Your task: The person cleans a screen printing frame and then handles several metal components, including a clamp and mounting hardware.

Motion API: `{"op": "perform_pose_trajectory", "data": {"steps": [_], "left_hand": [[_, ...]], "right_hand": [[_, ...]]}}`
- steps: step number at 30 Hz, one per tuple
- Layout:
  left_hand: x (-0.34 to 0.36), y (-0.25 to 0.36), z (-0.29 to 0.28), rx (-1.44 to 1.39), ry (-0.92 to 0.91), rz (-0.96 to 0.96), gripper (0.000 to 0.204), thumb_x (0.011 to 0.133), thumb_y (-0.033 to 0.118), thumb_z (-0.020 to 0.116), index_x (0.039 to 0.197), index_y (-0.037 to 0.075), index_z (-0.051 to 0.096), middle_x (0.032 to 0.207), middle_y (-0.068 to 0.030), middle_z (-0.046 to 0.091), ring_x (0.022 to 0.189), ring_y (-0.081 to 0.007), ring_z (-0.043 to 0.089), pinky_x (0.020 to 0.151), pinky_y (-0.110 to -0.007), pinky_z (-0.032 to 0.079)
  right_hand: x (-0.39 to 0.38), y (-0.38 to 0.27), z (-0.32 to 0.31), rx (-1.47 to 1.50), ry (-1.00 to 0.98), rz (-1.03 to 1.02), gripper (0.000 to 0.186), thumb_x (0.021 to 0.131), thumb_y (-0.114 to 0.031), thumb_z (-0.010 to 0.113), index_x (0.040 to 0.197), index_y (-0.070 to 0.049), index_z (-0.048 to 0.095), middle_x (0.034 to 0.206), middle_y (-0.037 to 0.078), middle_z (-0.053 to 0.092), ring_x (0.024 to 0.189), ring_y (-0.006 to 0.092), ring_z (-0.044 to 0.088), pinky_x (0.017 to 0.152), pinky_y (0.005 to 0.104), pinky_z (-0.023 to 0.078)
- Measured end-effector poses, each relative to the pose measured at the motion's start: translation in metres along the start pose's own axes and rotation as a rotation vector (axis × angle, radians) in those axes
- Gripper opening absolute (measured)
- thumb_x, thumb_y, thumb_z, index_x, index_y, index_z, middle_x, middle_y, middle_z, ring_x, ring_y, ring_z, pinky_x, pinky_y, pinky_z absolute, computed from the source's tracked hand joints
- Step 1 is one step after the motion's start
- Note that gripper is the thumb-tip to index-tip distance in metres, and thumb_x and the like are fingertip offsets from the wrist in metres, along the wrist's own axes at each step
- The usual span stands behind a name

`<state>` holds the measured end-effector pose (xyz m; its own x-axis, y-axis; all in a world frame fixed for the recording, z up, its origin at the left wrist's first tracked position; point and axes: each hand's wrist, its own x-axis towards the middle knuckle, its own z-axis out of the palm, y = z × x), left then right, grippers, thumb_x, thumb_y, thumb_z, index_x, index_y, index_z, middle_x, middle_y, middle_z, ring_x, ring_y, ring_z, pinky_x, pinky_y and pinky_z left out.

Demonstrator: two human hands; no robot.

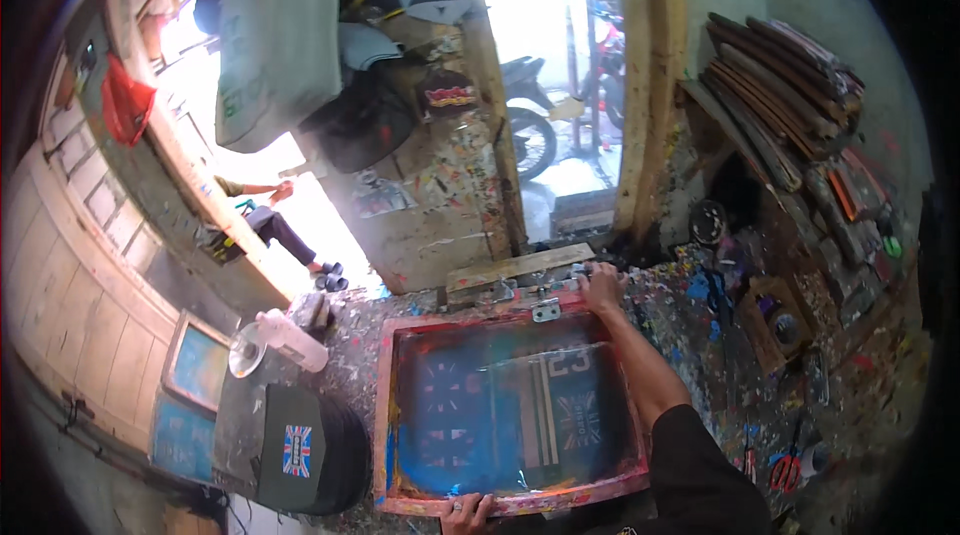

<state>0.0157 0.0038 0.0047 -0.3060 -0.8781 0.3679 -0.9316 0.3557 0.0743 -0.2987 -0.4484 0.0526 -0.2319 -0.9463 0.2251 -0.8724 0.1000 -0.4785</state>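
A screen-printing frame (632, 435) with paint-stained red wood and blue mesh with pale stencil shapes lies on the spattered bench. My left hand (465, 510) grips its near edge at bottom centre, fingers curled over the wood. My right hand (602, 290) reaches to the back right, just beyond the frame's far edge, fingers bent around small hardware that I cannot make out. A metal hinge (546, 311) is on the far edge, left of that hand. A wooden board (510, 265) lies behind it.
A dark padded piece with a flag patch (330, 450), a pink bottle (300, 345) and a funnel (243, 355) sit left. Smaller screens (180, 435) lean farther left. Scissors (785, 470) and a cardboard box (770, 315) lie right. A seated person (275, 230) is beyond the left doorway.
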Motion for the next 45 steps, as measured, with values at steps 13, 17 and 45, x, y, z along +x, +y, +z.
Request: {"op": "perform_pose_trajectory", "data": {"steps": [13,17,45], "left_hand": [[0.056,-0.011,-0.032,-0.385,-0.191,-0.025,0.043,0.075,0.042,0.075,0.101,0.011,0.062,0.094,-0.0085,0.058,0.085,-0.0285,0.059,0.075,-0.042,0.045],[0.187,-0.047,-0.038,-0.231,0.055,-0.023,0.04,0.083,0.036,0.069,0.109,0.009,0.058,0.114,-0.0142,0.056,0.103,-0.0337,0.057,0.082,-0.046,0.046],[0.189,-0.242,0.024,-0.132,-0.003,-0.733,0.058,0.086,0.035,0.062,0.134,0.008,0.041,0.139,-0.0206,0.039,0.134,-0.0404,0.031,0.105,-0.063,0.023]], "right_hand": [[-0.168,0.065,-0.1,0.162,0.006,-0.161,0.04,0.084,-0.025,0.067,0.113,0.001,0.058,0.109,0.022,0.056,0.103,0.0391,0.055,0.089,0.045,0.045],[-0.171,0.038,-0.105,0.163,0.142,-0.351,0.034,0.086,-0.019,0.064,0.112,0.001,0.059,0.106,0.021,0.058,0.099,0.0388,0.057,0.088,0.0439,0.045],[0.108,-0.201,0.075,-0.932,-1.234,-0.871,0.038,0.078,-0.04,0.066,0.08,-0.002,0.072,0.078,0.012,0.07,0.069,0.0255,0.067,0.061,0.0423,0.054]]}}
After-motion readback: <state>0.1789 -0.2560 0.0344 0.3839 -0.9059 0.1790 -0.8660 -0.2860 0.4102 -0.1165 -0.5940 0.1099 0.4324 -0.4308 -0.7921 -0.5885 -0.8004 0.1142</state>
